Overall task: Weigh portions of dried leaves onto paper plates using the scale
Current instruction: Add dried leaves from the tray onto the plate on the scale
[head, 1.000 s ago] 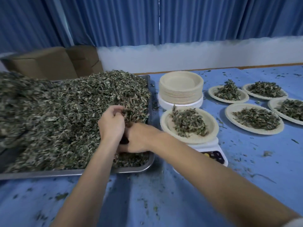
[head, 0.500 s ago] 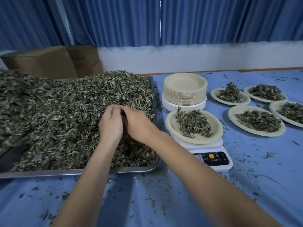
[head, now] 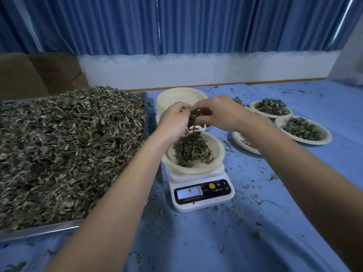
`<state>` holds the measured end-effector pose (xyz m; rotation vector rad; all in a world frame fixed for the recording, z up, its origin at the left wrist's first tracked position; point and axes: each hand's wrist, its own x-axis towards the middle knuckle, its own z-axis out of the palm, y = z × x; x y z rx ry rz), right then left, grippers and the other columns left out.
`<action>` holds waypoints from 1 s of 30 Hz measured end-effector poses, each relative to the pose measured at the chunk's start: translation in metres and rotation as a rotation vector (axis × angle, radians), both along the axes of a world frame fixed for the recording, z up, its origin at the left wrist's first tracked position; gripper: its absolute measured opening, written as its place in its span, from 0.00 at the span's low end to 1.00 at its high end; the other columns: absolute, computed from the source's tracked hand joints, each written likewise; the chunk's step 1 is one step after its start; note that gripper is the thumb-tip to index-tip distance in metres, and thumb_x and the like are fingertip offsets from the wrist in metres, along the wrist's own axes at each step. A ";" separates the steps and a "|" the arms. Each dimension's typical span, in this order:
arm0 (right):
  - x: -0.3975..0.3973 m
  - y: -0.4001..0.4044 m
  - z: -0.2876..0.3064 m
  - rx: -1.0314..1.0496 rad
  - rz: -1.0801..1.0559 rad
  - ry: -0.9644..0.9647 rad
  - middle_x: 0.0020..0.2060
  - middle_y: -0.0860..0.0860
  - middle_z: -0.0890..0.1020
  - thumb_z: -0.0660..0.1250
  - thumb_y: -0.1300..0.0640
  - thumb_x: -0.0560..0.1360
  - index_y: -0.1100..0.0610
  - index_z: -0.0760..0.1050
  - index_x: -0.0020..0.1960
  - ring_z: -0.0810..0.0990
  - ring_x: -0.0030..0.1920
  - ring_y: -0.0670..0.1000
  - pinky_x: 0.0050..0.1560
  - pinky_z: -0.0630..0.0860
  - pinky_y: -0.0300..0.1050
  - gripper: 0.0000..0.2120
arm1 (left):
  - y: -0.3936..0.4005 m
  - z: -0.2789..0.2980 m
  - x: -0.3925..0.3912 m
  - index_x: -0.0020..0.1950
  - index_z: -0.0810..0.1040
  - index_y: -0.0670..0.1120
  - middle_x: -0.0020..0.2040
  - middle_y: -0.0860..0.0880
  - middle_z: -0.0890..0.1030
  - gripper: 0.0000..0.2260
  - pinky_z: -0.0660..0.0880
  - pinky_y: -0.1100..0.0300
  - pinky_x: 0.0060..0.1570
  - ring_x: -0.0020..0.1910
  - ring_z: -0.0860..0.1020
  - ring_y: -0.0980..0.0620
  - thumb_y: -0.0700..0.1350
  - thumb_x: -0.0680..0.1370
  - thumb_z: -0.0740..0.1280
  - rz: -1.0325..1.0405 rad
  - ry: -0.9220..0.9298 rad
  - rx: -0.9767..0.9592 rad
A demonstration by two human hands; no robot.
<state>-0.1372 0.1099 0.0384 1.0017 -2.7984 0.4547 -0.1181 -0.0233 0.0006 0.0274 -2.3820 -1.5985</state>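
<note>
I have both hands raised together over the round cream paper plate (head: 217, 152) that sits on the small white digital kitchen scale (head: 202, 193); my left hand (head: 174, 118) and my right hand (head: 222, 112) each pinch part of one clump of dried green-brown leaves (head: 194, 114), fingers curled round it, held directly above the plate so that whatever drops lands on the heap of leaves (head: 191, 150) already there rather than on the blue tablecloth (head: 196, 242); a few strands hang down from the clump toward that heap; I judge this to be the topping-up step, feeding small amounts while the display near the front edge of the scale faces me, though its reading is too washed out to tell. The large metal tray heaped with loose dried leaves (head: 68, 146) lies just left of the scale, close for refilling; the stack of empty paper plates (head: 176, 97) stands just beyond the scale; filled plates (head: 302, 128) are set out to the right and farther back, apart from the weighing spot; one (head: 243, 143) is partly hidden by my right forearm.
</note>
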 end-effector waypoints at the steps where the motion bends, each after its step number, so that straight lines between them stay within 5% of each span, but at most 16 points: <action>1: -0.001 0.005 -0.002 0.023 -0.006 -0.012 0.49 0.54 0.83 0.68 0.53 0.73 0.49 0.76 0.61 0.78 0.52 0.53 0.45 0.64 0.37 0.17 | 0.002 -0.004 -0.001 0.53 0.77 0.48 0.52 0.47 0.80 0.10 0.72 0.53 0.57 0.55 0.77 0.47 0.41 0.79 0.57 -0.022 -0.012 -0.028; 6: -0.004 0.011 -0.013 -0.048 -0.015 -0.035 0.45 0.54 0.82 0.68 0.54 0.73 0.50 0.76 0.61 0.78 0.51 0.53 0.52 0.70 0.43 0.17 | 0.007 -0.013 -0.001 0.51 0.76 0.50 0.48 0.52 0.79 0.10 0.70 0.60 0.49 0.51 0.76 0.52 0.41 0.79 0.57 -0.042 0.027 -0.050; 12: 0.005 -0.016 -0.008 -0.332 0.013 0.088 0.51 0.54 0.83 0.67 0.58 0.73 0.52 0.77 0.61 0.77 0.50 0.50 0.44 0.62 0.29 0.16 | -0.005 0.016 0.017 0.49 0.78 0.48 0.47 0.50 0.79 0.12 0.71 0.63 0.51 0.49 0.76 0.53 0.37 0.79 0.57 0.103 0.186 0.011; 16: 0.025 -0.080 -0.019 -0.469 0.153 0.066 0.47 0.58 0.83 0.65 0.63 0.72 0.54 0.78 0.59 0.79 0.47 0.55 0.40 0.61 0.33 0.16 | -0.047 0.021 0.043 0.52 0.81 0.47 0.45 0.48 0.79 0.15 0.65 0.66 0.40 0.45 0.74 0.50 0.37 0.77 0.55 0.411 0.198 -0.286; 19: 0.041 -0.121 -0.038 -0.446 0.250 0.013 0.49 0.61 0.83 0.64 0.65 0.72 0.57 0.76 0.61 0.79 0.51 0.60 0.38 0.61 0.37 0.18 | -0.078 0.008 0.063 0.55 0.79 0.44 0.52 0.40 0.81 0.15 0.66 0.58 0.43 0.51 0.76 0.41 0.38 0.78 0.54 0.510 0.025 -0.439; 24: 0.057 -0.163 -0.067 -0.151 0.347 -0.126 0.52 0.63 0.81 0.63 0.61 0.74 0.61 0.72 0.64 0.78 0.54 0.61 0.52 0.71 0.47 0.18 | -0.118 -0.020 0.086 0.55 0.78 0.44 0.56 0.37 0.80 0.14 0.68 0.56 0.46 0.56 0.76 0.38 0.38 0.76 0.56 0.483 -0.288 -0.566; 30: 0.060 -0.176 -0.068 -0.069 0.334 -0.081 0.50 0.62 0.81 0.62 0.59 0.74 0.64 0.71 0.61 0.79 0.51 0.62 0.46 0.72 0.46 0.17 | -0.125 -0.024 0.085 0.56 0.78 0.46 0.56 0.41 0.81 0.15 0.68 0.58 0.47 0.56 0.76 0.40 0.37 0.76 0.56 0.480 -0.222 -0.554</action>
